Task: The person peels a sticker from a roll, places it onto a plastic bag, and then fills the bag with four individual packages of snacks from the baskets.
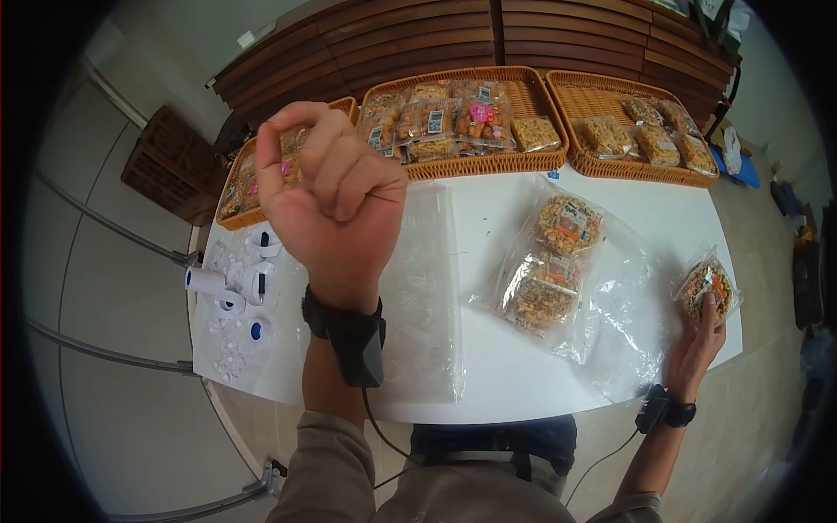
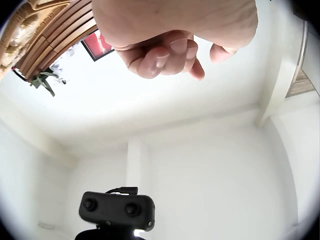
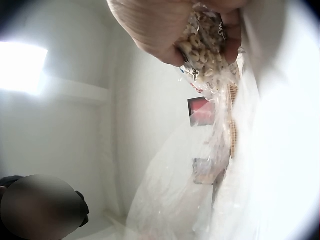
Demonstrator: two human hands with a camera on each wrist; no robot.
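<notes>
My right hand (image 1: 697, 344) grips a round puffed-grain cake (image 1: 708, 286) in a clear wrapper at the table's right edge, its thumb across the front. In the right wrist view the wrapped cake shows between thumb and fingers. My left hand (image 1: 336, 205) is raised over the left part of the table, palm toward the head camera. Its fingers are curled in, the index finger bent over toward the thumb, and nothing shows in it. Between the hands lies a large clear bag (image 1: 610, 301) with wrapped round cakes (image 1: 567, 222) in its left part.
Wicker baskets (image 1: 558, 163) of packaged snacks line the white table's (image 1: 488, 366) far side. Flat clear plastic bags (image 1: 423, 288) lie left of centre. White label rolls (image 1: 206, 280), a black marker (image 1: 261, 288) and scraps sit at the left edge.
</notes>
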